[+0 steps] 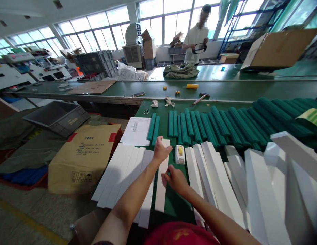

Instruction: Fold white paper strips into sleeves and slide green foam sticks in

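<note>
A long, narrow white box (160, 197) lies lengthwise on the green table in front of me. My left hand (161, 151) is closed around its far part, thumb across the top. Lower down, the curled fingers of my right hand (176, 179) pinch at the box's right edge; the fingertips are partly hidden. Just right of the box is a small white dispenser (180, 154) with a yellow part. Flat white boxes (122, 170) lie side by side to the left. More long white boxes (211, 173), some seemingly opened up, are piled to the right.
Ribbed dark green rolls (194, 126) line the table beyond the boxes. A printed sheet (135, 131) lies at the far left corner. A hammer (201, 98) rests on the bench behind. A large carton (84, 156) and grey crate (58, 117) stand left. A person (196, 44) stands across the bench.
</note>
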Demonstrator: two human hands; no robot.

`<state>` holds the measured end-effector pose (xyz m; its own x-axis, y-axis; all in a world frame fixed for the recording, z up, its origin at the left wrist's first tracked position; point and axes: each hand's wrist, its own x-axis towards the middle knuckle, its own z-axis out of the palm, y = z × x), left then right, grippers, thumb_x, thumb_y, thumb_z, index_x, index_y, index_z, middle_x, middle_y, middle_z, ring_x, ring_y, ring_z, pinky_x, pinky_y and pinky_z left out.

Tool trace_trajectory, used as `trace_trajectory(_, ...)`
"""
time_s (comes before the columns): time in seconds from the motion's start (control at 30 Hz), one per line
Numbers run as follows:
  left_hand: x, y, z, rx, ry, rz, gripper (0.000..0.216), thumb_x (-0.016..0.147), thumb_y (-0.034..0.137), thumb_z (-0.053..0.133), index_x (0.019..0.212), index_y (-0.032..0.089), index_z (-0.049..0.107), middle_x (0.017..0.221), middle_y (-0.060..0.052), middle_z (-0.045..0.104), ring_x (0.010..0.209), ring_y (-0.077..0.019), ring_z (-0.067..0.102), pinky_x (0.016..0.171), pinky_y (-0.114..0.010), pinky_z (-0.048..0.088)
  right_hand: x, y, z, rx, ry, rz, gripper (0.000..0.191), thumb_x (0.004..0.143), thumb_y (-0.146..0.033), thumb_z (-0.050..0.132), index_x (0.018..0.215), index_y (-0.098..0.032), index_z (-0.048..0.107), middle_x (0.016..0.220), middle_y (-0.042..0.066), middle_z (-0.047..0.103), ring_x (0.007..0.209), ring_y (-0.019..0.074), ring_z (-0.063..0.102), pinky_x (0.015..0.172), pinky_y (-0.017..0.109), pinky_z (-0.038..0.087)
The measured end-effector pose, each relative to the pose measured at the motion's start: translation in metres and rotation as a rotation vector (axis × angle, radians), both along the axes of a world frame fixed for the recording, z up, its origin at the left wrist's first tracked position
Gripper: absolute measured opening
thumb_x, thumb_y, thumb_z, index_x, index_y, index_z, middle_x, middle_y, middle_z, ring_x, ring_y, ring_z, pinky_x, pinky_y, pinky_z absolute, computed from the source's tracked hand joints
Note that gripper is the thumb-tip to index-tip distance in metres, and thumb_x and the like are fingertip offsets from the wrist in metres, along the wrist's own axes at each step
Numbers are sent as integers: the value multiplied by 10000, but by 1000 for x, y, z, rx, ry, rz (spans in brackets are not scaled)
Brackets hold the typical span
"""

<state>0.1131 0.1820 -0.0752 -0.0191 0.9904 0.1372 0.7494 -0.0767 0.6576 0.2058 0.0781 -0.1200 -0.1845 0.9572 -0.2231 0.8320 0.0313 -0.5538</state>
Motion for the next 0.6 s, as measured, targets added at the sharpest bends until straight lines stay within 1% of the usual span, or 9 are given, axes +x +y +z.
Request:
trace_trajectory(0.07, -3, -3, -32, -70, 68, -10, 506, 697, 198, 678, 1164, 76, 525, 1025, -148, 647, 958, -264, 636, 839, -373, 487, 4, -5, -12, -93, 7, 77, 224, 859, -367, 575, 912, -151, 604, 887, 93, 708, 824, 212, 663, 612, 246, 322)
trace_trajectory(0.13, -5, -12, -59, -94, 139, -50, 470, 667, 211, 702, 1100, 73, 583, 990, -155, 654, 998, -310, 615, 901, -457, 446, 11, -6, -23, -141, -3, 100, 213, 808, -367, 635, 814, -154, 632, 851, 90, 710, 802, 211, 664, 594, 244, 313)
trace_trajectory(0.17, -6, -16, -69, -86, 169, -75, 492, 652, 212, 717, 1112, 88, 592, 1043, -158, 646, 1061, -324, 586, 946, -486, 410, 15, -5, -27, -155, -13, 96, 212, 800, -363, 643, 784, -152, 637, 839, 93, 709, 794, 211, 663, 589, 244, 309)
trace_trajectory(0.23, -8, -21, -81, -50, 214, -115, 596, 622, 216, 752, 1187, 143, 576, 1209, -144, 595, 1186, -329, 503, 1016, -501, 345, 24, 0, -33, -166, -39, 71, 203, 812, -341, 631, 768, -143, 641, 829, 102, 705, 793, 211, 659, 591, 245, 306)
trace_trajectory(0.3, -14, -16, -86, -17, 240, -108, 645, 638, 257, 767, 1241, 191, 548, 1304, -115, 542, 1226, -308, 464, 1022, -466, 345, 33, 7, -34, -156, -58, 46, 192, 838, -317, 603, 784, -137, 640, 832, 103, 701, 798, 210, 655, 599, 248, 309)
trace_trajectory(0.37, -23, -1, -85, 1, 253, -37, 531, 733, 345, 715, 1217, 188, 562, 1249, -110, 565, 1172, -284, 497, 981, -428, 381, 40, 16, -31, -136, -66, 33, 192, 867, -307, 574, 809, -134, 633, 830, 101, 696, 794, 211, 651, 604, 251, 314)
trace_trajectory(0.43, -35, 20, -83, 7, 262, 77, 403, 838, 397, 605, 1160, 156, 585, 1146, -126, 594, 1103, -276, 531, 940, -413, 405, 48, 23, -24, -116, -61, 25, 204, 903, -310, 531, 845, -136, 621, 831, 94, 690, 782, 201, 645, 609, 251, 326)
trace_trajectory(0.53, -47, 52, -78, -4, 269, 200, 342, 876, 374, 551, 1098, 117, 591, 1078, -156, 599, 1066, -298, 545, 917, -432, 411, 64, 26, -12, -40, -53, 16, 199, 950, -292, 452, 938, -153, 595, 861, 72, 679, 781, 176, 634, 641, 246, 354)
trace_trajectory(0.6, -42, 66, -75, -23, 261, 195, 316, 872, 343, 557, 1087, 114, 588, 1080, -163, 603, 1074, -304, 548, 918, -437, 411, 83, 24, -5, 64, -140, -23, 195, 960, -267, 417, 987, -162, 579, 905, 73, 665, 782, 178, 623, 654, 258, 363)
